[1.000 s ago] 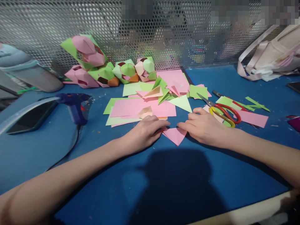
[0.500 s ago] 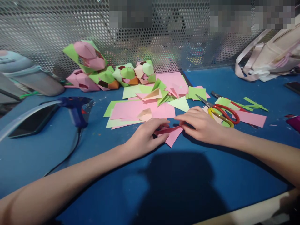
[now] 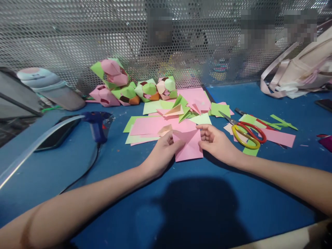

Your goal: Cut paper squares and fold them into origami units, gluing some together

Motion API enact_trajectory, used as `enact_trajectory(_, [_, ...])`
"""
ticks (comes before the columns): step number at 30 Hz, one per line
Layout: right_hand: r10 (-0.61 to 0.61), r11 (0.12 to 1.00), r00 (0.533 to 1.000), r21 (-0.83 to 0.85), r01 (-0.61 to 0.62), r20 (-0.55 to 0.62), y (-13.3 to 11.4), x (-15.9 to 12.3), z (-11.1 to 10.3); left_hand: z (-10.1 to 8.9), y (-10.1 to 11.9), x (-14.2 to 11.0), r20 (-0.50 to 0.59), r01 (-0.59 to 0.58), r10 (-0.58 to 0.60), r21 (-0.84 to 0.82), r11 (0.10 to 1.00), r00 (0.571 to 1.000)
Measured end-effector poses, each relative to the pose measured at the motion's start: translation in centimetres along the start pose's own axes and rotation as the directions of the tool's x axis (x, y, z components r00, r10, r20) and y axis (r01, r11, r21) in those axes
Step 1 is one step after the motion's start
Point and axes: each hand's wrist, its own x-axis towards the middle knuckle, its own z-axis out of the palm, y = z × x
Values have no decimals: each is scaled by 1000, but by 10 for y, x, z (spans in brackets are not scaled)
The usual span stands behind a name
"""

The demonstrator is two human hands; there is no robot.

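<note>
A pink paper square [image 3: 188, 147] with diagonal creases is held just above the blue table [image 3: 197, 204] between both hands. My left hand [image 3: 162, 152] pinches its left edge, fingers closed on it. My right hand [image 3: 216, 142] grips the right edge near the top corner. Right behind the square lies a pile of pink and green paper sheets [image 3: 155, 126] and folded pieces [image 3: 178, 109].
Red and yellow scissors [image 3: 246, 133] lie to the right on paper scraps. A blue glue gun [image 3: 98, 124] with its cable and a dark phone [image 3: 58, 135] sit at left. Folded paper balls [image 3: 135, 90] stand against a perforated metal screen [image 3: 77, 34]. A bag [image 3: 298, 74] rests far right.
The pink paper was a folded triangle pressed flat on the table; now it is opened into a square and lifted between both hands. The camera view shifted slightly.
</note>
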Motion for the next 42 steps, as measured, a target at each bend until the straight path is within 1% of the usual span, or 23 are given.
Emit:
enact_trajectory(2, [8,999,1000,43,-7,-25,0,-1,0,2,-1,0,4,16,-16,-58,998,1000])
enact_trajectory(4, [6,996,999,84,-3,-40,0,-2,0,4,-2,0,-28,-6,4,-85,996,1000])
enact_trajectory(6, [4,995,999,104,0,-39,1,-3,0,5,-3,0,-32,-23,20,-104,994,999])
enact_trajectory(10, [4,994,999,112,1,-44,1,-4,1,6,-5,-1,36,22,-18,-93,995,999])
enact_trajectory(13, [-23,992,999,123,29,-50,0,-5,3,8,-6,-2,56,19,-15,-80,997,998])
enact_trajectory(16, [-36,992,997,121,44,-66,-1,-6,4,7,-8,-3,59,-16,17,-11,1000,998])
enact_trajectory(20, [-45,993,994,103,55,-100,-2,-7,4,2,-12,-4,40,-96,90,221,970,995])
enact_trajectory(23, [-65,994,991,75,74,-117,-3,-8,5,-1,-12,-7,29,-107,103,316,943,994])
enact_trajectory(26, [-100,993,989,49,106,-111,-5,-11,5,0,-8,-10,61,-125,111,344,930,992])
enact_trajectory(29, [-123,991,990,41,126,-73,-8,-15,6,3,-3,-12,125,-173,137,356,918,983])
enact_trajectory(31, [-139,990,989,34,140,-46,-9,-18,6,5,-1,-12,141,-192,150,366,911,979])
enact_trajectory(36, [-188,982,982,-28,188,-24,-10,-22,6,6,-1,-10,115,-174,140,383,907,983])
enact_trajectory(42, [-205,976,979,-73,204,-11,-11,-23,6,8,0,-10,60,-78,61,360,930,996])
